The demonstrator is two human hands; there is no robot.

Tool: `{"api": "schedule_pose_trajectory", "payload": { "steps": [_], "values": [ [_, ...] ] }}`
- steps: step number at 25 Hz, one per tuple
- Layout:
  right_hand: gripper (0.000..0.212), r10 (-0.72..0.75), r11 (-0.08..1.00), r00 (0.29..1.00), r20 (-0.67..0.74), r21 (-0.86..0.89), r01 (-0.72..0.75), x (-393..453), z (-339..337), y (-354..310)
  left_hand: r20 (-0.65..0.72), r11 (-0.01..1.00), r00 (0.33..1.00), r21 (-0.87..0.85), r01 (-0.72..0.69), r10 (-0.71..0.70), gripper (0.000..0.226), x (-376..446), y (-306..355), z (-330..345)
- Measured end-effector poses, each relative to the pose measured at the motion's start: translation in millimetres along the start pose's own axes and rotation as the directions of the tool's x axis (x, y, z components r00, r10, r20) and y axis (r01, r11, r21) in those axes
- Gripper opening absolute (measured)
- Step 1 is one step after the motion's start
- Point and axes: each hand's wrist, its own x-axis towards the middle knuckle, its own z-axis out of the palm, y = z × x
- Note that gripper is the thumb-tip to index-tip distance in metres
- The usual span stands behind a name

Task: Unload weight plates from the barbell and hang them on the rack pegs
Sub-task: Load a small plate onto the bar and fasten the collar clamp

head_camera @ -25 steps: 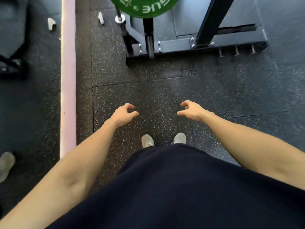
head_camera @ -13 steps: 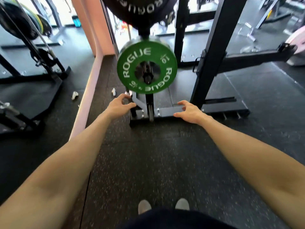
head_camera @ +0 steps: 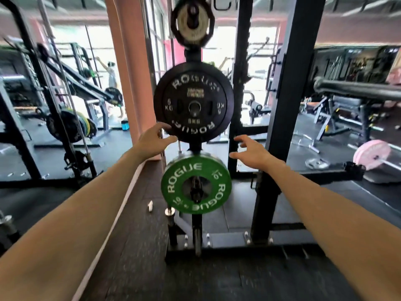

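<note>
A black Rogue plate (head_camera: 193,102) hangs on a peg of the rack post at chest height. Below it hangs a green Rogue 10 plate (head_camera: 196,182), and above it a small black and white plate (head_camera: 192,21). My left hand (head_camera: 154,139) is open, its fingertips at the lower left rim of the black plate. My right hand (head_camera: 251,152) is open with fingers spread, a little to the right of that plate and not touching it. Both hands hold nothing.
A black rack upright (head_camera: 280,118) stands just right of my right hand, with its base frame (head_camera: 227,240) on the rubber floor. A pink pillar (head_camera: 130,68) rises to the left. Pink plates on a barbell (head_camera: 372,154) lie far right. A person stands far back left.
The view has tilted up from the floor and my feet to the plate storage post. Both hands have risen from below the green plate to the black plate's lower edge.
</note>
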Motion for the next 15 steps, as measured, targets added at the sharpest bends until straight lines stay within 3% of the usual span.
{"api": "schedule_pose_trajectory", "payload": {
  "steps": [5, 15],
  "values": [
    [0.062, -0.100, 0.995, 0.992, -0.073, -0.007, 0.100, 32.1, -47.1, -46.8, -0.065, 0.996, 0.994, -0.034, -0.087, 0.084, 0.044, 39.7, 49.3, -37.1],
    [0.060, -0.267, 0.960, 0.932, -0.244, 0.017, 0.280, 91.0, -150.7, -122.8, -0.207, 0.966, 0.944, 0.083, -0.244, 0.256, 0.047, 105.6, 143.8, -88.8]
  ]
}}
